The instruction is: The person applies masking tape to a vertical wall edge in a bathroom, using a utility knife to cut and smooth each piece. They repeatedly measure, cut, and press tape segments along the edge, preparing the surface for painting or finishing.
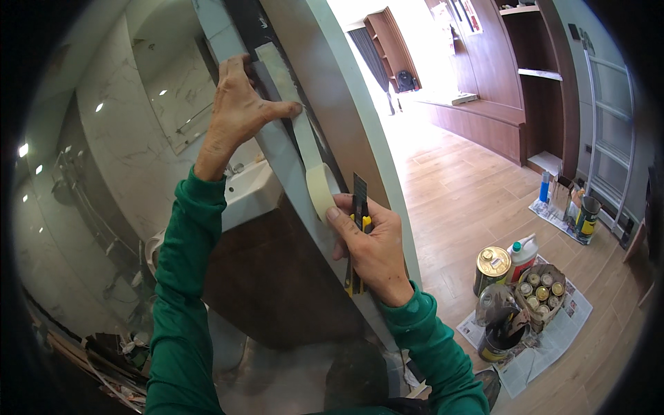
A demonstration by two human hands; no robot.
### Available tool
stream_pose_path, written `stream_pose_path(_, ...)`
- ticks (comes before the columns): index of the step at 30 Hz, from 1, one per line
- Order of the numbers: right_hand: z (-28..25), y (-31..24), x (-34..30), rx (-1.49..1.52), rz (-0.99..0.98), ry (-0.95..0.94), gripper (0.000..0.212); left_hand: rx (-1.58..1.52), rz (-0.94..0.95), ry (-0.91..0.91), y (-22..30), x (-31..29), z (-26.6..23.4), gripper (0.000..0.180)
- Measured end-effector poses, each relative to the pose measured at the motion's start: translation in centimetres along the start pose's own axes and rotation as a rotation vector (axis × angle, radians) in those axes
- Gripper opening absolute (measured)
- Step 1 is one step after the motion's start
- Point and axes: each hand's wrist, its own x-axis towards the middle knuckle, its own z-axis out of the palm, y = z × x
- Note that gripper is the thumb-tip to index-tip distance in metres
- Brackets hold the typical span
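A pale yellow strip of masking tape runs down the edge of a door frame. My left hand is spread over the upper frame, its thumb stretched out onto the strip and its fingers up by the frame's edge. Lower down, my right hand holds the roll of masking tape, thumb against its side. The same hand also carries a black and yellow utility knife, its dark blade pointing up. Tape still joins the roll to the strip on the frame.
Left of the frame is a marble-tiled bathroom with a white sink over a brown cabinet. On the wood floor at right, newspaper bears several cans and a white jug. A ladder leans beyond.
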Motion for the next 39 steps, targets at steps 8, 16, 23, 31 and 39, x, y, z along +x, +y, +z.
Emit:
stream_pose_path(8, 0.1, -0.5, 0.5, 0.001, 0.015, -0.004, 0.031, 0.072, -0.015, 0.042, 0.2, -0.1, 0.3, 0.102)
stream_pose_path(16, 0.3, -1.1, 0.7, -0.015, 0.054, 0.006, 0.032, -0.135, -0.131, 0.131, -1.6, 2.2, 0.1, 0.076)
stream_pose_path(23, 1.0, -1.3, 0.3, -0.009, 0.056, 0.034, 0.032, -0.06, 0.136, 0.288, -2.1, -0.8, 2.3, 0.086)
stream_pose_path(31, 1.0, -1.3, 0.4, -0.051, 0.059, 0.068, 0.034, 0.03, 0.146, 0.23, -1.6, -2.5, 1.6, 0.109)
stream_pose_path(39, 1.0, -1.9, -1.1, -0.137, -0.018, 0.225, 0.05, -0.562, -0.047, 0.326, 1.7, -14.4, -2.4, 0.028)
